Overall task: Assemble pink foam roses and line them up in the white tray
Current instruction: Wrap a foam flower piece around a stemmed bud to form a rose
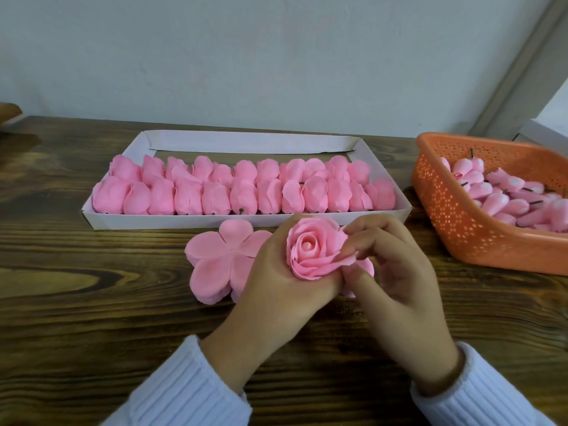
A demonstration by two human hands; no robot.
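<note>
Nearest me, both white ribbed sleeves [190,388] lie low over the dark wooden table [92,302], wrists angled inward so the hands meet in the middle. My left hand [276,272] is cupped under the pink foam rose [310,250], fingers curled round its base, bloom facing up at me. My right hand [396,272] comes in from the right side, thumb and forefinger pinching one outer petal [345,260] at the rose's right edge. By my reckoning, I'm shaping that last wrap.

Just left of the rose and partly under my left hand sits the stack of flat five-lobed pink foam petal pieces [218,259].

Now the bit that matters: the long white cardboard tray [153,221] lies straight ahead, its near wall just beyond my fingertips, its long axis running left to right. Two rows of finished pink roses [215,189] fill it, lying on their sides, dark stem stubs towards me. The only bare strip I can see runs along the far wall, behind both rows. So the rose has to tip over and travel forward. The left hand already carries it, and both hands are about equally near the tray.

Off to the right, well apart from the tray, the orange perforated plastic basket [461,216] holds loose pink buds [507,195].
</note>
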